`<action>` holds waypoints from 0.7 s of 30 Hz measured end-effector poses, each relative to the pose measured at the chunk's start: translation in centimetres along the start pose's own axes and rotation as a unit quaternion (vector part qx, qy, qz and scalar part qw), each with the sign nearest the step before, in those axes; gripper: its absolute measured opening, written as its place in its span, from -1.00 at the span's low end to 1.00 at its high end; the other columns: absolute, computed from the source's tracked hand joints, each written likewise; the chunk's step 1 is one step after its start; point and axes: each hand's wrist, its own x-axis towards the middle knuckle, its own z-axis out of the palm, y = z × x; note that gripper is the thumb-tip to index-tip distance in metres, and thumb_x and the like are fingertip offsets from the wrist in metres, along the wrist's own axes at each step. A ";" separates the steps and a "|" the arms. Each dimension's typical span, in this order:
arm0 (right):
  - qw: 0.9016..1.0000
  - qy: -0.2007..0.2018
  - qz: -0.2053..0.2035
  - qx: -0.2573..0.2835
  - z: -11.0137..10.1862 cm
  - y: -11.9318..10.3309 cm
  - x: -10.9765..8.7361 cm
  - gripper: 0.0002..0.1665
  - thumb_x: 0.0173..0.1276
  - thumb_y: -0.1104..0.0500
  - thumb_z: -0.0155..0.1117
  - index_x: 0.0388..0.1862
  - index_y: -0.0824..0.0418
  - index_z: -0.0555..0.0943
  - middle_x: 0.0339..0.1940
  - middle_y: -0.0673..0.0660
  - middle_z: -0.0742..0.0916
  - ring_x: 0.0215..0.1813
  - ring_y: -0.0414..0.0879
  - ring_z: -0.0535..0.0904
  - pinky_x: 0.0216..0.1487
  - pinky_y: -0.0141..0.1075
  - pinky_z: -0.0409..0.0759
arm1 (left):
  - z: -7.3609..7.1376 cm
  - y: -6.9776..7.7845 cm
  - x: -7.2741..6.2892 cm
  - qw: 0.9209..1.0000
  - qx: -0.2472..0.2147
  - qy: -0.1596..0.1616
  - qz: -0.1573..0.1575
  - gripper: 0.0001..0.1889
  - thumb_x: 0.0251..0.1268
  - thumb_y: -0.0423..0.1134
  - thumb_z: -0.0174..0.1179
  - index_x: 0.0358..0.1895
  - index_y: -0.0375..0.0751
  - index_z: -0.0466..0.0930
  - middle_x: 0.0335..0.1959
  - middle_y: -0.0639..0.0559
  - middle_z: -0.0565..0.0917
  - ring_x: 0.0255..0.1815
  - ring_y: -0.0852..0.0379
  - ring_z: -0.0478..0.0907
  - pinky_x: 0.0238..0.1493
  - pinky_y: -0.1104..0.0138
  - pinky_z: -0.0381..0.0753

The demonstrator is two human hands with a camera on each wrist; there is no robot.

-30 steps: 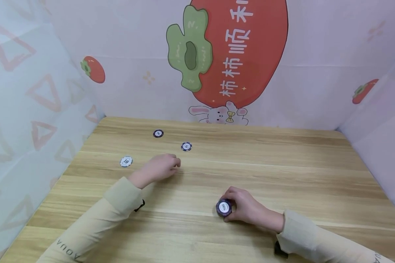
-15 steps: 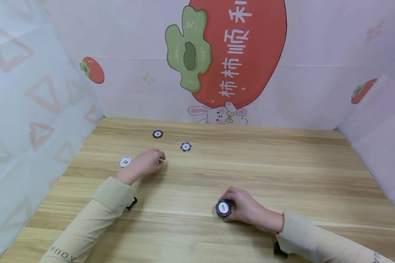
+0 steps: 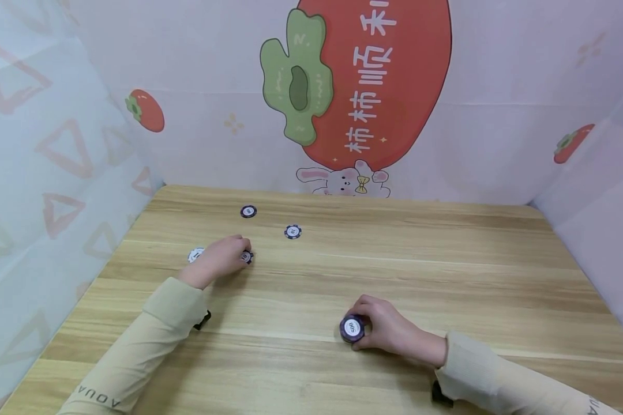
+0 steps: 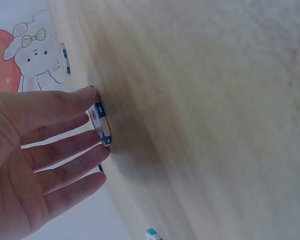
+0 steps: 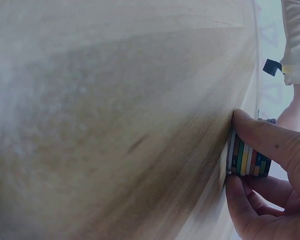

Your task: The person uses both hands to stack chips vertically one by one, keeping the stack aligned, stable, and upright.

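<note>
The chip stack stands on the table, the right hand at its right. Behind it, leftward, are 4 single chips, 1 between the left hand's fingers.

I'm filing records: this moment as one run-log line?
left hand: pinches blue-and-white round chip; right hand: grips multicoloured round chip stack; surface: wooden tabletop

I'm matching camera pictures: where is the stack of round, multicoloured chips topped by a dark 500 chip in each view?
Head: stack, below and right of centre, in the right hand.
Left wrist: not in it.
Right wrist: stack, lower right.
Shared landmark: light-brown wood-grain tabletop.
</note>
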 end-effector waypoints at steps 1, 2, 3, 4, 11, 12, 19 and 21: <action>1.000 0.000 0.001 0.001 0.0 0.0 0.0 -0.53 -0.28 0.23 0.57 -0.28 0.15 0.62 -0.31 -0.10 0.56 -0.22 -0.25 0.49 -0.14 -0.37 0.50 | 0.0 -0.1 0.0 1.000 0.000 0.000 -0.001 -0.75 0.02 -0.34 0.25 -0.21 -0.38 0.55 -0.27 -0.14 0.56 -0.25 -0.02 0.52 -0.15 0.14 0.51; 1.000 -0.001 0.002 0.003 0.0 0.0 0.0 -0.53 -0.27 0.24 0.56 -0.28 0.15 0.62 -0.31 -0.10 0.56 -0.22 -0.25 0.49 -0.14 -0.37 0.50 | 0.1 -0.1 0.0 1.000 0.003 0.000 0.000 -0.75 0.02 -0.34 0.25 -0.21 -0.38 0.54 -0.28 -0.15 0.55 -0.25 -0.03 0.52 -0.15 0.14 0.51; 1.000 -0.003 0.003 0.004 0.0 0.0 0.0 -0.53 -0.27 0.24 0.56 -0.28 0.15 0.61 -0.31 -0.10 0.56 -0.22 -0.25 0.49 -0.14 -0.37 0.51 | 0.1 -0.1 0.1 1.000 0.002 0.000 -0.002 -0.75 0.02 -0.34 0.25 -0.21 -0.38 0.54 -0.28 -0.15 0.55 -0.25 -0.03 0.52 -0.15 0.14 0.51; 1.000 -0.004 0.005 0.005 0.0 0.0 0.0 -0.54 -0.26 0.24 0.56 -0.27 0.15 0.61 -0.31 -0.10 0.56 -0.22 -0.25 0.49 -0.14 -0.37 0.51 | 0.1 -0.1 0.1 1.000 0.002 -0.001 -0.003 -0.74 0.02 -0.34 0.26 -0.20 -0.39 0.54 -0.28 -0.15 0.55 -0.25 -0.03 0.52 -0.15 0.13 0.51; 1.000 -0.009 0.010 0.009 0.0 -0.1 0.0 -0.54 -0.24 0.25 0.55 -0.26 0.15 0.61 -0.30 -0.10 0.56 -0.21 -0.24 0.49 -0.14 -0.37 0.51 | 0.3 -0.2 0.2 1.000 0.001 0.012 0.001 -0.69 -0.04 -0.33 0.30 -0.20 -0.42 0.53 -0.30 -0.16 0.51 -0.30 -0.02 0.50 -0.20 0.16 0.52; 1.000 -0.009 0.009 0.008 0.0 -0.1 0.0 -0.54 -0.24 0.25 0.55 -0.26 0.15 0.61 -0.30 -0.10 0.56 -0.21 -0.24 0.49 -0.14 -0.37 0.51 | 0.3 -0.3 0.2 1.000 0.001 0.017 0.003 -0.70 -0.05 -0.34 0.31 -0.22 -0.42 0.52 -0.31 -0.15 0.49 -0.31 -0.01 0.48 -0.21 0.17 0.52; 1.000 -0.002 0.002 0.000 0.0 0.0 0.1 -0.54 -0.27 0.24 0.56 -0.28 0.16 0.62 -0.31 -0.10 0.57 -0.22 -0.25 0.49 -0.15 -0.37 0.50 | 0.3 -0.2 0.2 0.999 -0.005 0.046 0.006 -0.73 -0.12 -0.41 0.32 -0.32 -0.32 0.45 -0.38 -0.08 0.44 -0.34 0.03 0.42 -0.26 0.20 0.49; 1.000 -0.003 0.003 0.002 0.0 0.0 0.1 -0.54 -0.26 0.24 0.56 -0.28 0.16 0.62 -0.31 -0.10 0.56 -0.22 -0.25 0.49 -0.15 -0.37 0.50 | 0.1 -0.1 0.2 0.999 -0.009 0.049 0.007 -0.77 -0.10 -0.44 0.29 -0.35 -0.30 0.44 -0.40 -0.06 0.45 -0.35 0.03 0.43 -0.27 0.20 0.49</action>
